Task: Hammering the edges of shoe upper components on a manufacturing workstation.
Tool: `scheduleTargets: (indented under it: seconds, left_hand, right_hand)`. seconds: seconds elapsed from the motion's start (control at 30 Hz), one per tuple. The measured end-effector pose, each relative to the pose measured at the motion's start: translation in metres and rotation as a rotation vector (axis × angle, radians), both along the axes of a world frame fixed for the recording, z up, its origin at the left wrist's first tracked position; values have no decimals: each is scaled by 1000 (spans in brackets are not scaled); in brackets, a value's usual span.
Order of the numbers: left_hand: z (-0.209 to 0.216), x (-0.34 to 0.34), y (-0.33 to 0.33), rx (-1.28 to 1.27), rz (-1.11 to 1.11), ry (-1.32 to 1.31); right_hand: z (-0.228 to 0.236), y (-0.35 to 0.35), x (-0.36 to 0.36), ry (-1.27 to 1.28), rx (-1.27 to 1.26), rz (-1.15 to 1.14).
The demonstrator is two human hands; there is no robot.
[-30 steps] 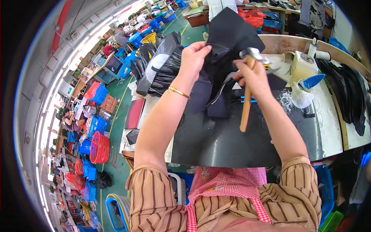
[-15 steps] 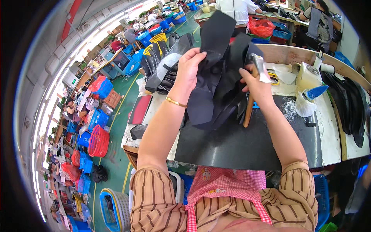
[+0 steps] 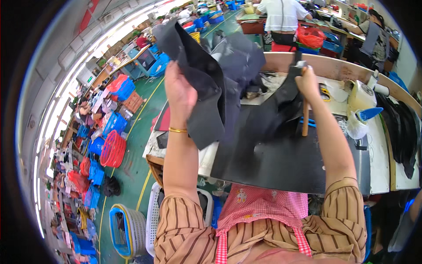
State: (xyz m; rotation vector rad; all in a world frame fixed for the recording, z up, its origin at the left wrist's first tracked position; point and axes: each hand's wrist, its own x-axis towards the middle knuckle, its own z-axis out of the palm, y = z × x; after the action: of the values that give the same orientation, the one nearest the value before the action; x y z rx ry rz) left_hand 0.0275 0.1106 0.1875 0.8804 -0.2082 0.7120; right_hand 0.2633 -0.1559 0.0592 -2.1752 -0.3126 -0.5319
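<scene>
My left hand (image 3: 181, 94), a gold bangle on its wrist, is closed on a limp black material piece (image 3: 204, 112), raised over the table's left side. Behind it is more dark sheet material (image 3: 241, 59), blurred; whether my left hand holds that too is unclear. My right hand (image 3: 308, 83) grips a hammer (image 3: 305, 116), its wooden handle hanging down and its metal head above the fingers. Another black piece (image 3: 281, 105) hangs from the same hand, smeared by motion, over the black work mat (image 3: 290, 163). My left fingers are partly hidden by the material.
Yellow-handled scissors (image 3: 324, 93), a cloudy jug (image 3: 361, 93), a blue brush (image 3: 370, 113) and a thread spool (image 3: 381, 89) stand at the right. Black strips (image 3: 402, 136) lie beyond them. A raised wooden rim (image 3: 343, 68) edges the table. Baskets (image 3: 140, 231) stand at lower left.
My hands have moved apart: the left one leftward with a black piece, the right one rightward with the hammer and another piece. The bundle between them has separated. The view has shifted slightly.
</scene>
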Motion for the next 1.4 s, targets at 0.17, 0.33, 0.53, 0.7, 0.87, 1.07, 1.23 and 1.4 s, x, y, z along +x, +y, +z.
scheduleTargets:
  seconds: [0.17,0.33,0.53,0.7,0.87,1.07,1.23,1.4]
  left_hand:
    - [-28,-16,30,283,255,157]
    - [-70,-26,10,130,-46,140]
    - [-101,-39,7,-57,-81,139]
    - [-113,-54,2,11,-216,89]
    - [-132,-83,24,25,-163,80]
    - [-95,-163,33,228,-102,-306]
    - [-99,-168,11,161,304,248]
    - [-93,-147,-20,505,556,476]
  right_hand:
    - [17,-8,-2,-1,25,-23]
    - [61,34,-97,-13,120,393]
    - [71,91,-138,252,42,562]
    - [55,112,-108,475,198,492]
    - [34,130,-88,638,575,635]
    - [47,129,-56,307,467,467]
    - [26,99,-9,257,717,656]
    - [92,53,-161,340,-6,603]
